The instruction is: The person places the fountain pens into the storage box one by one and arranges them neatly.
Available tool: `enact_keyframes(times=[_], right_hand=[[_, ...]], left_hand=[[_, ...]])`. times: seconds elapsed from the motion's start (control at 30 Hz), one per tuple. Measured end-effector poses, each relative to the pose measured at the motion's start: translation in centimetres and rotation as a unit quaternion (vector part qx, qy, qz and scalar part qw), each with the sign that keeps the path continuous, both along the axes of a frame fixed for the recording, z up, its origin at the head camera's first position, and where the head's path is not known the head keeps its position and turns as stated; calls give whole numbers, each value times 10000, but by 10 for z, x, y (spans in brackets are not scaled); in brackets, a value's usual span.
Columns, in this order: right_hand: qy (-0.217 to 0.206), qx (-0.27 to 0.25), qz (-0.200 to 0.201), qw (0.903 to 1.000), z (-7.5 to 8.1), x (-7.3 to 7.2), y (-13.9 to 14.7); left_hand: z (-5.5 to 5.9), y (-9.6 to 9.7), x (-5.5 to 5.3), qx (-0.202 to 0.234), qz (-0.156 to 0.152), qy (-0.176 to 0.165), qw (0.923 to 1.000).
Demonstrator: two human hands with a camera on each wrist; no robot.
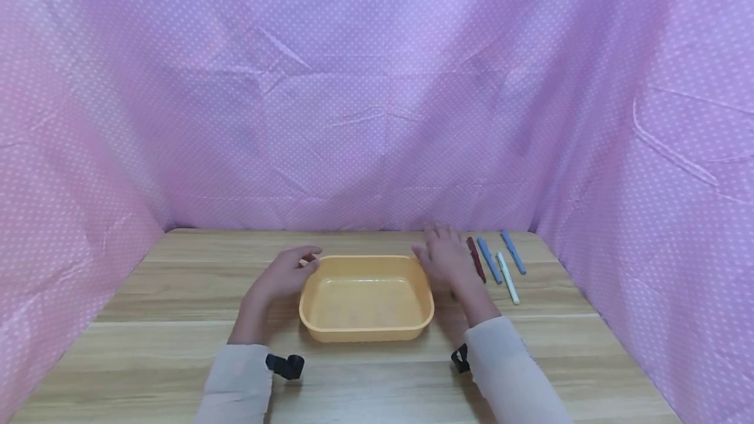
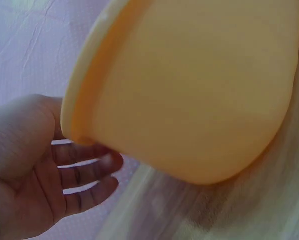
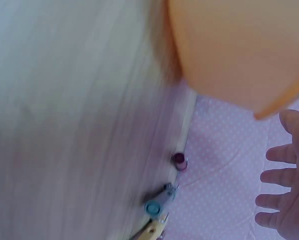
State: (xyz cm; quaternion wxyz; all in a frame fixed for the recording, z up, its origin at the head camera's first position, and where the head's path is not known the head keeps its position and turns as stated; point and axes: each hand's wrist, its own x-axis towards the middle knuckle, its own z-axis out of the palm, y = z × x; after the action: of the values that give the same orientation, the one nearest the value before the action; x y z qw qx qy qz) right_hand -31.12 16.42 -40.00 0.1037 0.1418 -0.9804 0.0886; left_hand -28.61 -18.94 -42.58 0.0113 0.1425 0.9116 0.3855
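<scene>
A yellow plastic tray (image 1: 366, 304) with rounded corners stands on the wooden table, with nothing inside it. By its back left corner is my left hand (image 1: 290, 271), fingers loosely bent beside the rim. The left wrist view shows the fingers partly behind the tray wall (image 2: 189, 95). My right hand (image 1: 446, 256) is over the back right corner, palm down with fingers spread. In the right wrist view those fingers (image 3: 278, 177) are apart from one another, and the thumb is close to the tray's rim (image 3: 284, 97).
Right of my right hand lie a dark red pen (image 1: 476, 259), a blue pen (image 1: 489, 260), a white pen (image 1: 508, 279) and another blue pen (image 1: 513, 252). Pink dotted cloth (image 1: 353, 116) hangs behind and on both sides of the table (image 1: 177, 306).
</scene>
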Motion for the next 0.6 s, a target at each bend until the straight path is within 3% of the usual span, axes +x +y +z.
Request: enact_keyframes(times=[0.2, 0.3, 0.47, 0.6], right_hand=[[-9, 172, -66, 9998, 1, -1, 13], [-115, 194, -142, 9996, 0, -2, 23], [-381, 169, -263, 9988, -4, -3, 43], [-484, 200, -340, 9981, -6, -3, 62]], left_hand=[[-8, -6, -2, 566, 86, -36, 9984], [-14, -8, -4, 1166, 58, -349, 9926], [-23, -11, -5, 2229, 132, -1058, 9690], [-24, -12, -3, 2690, 262, -1415, 9523]])
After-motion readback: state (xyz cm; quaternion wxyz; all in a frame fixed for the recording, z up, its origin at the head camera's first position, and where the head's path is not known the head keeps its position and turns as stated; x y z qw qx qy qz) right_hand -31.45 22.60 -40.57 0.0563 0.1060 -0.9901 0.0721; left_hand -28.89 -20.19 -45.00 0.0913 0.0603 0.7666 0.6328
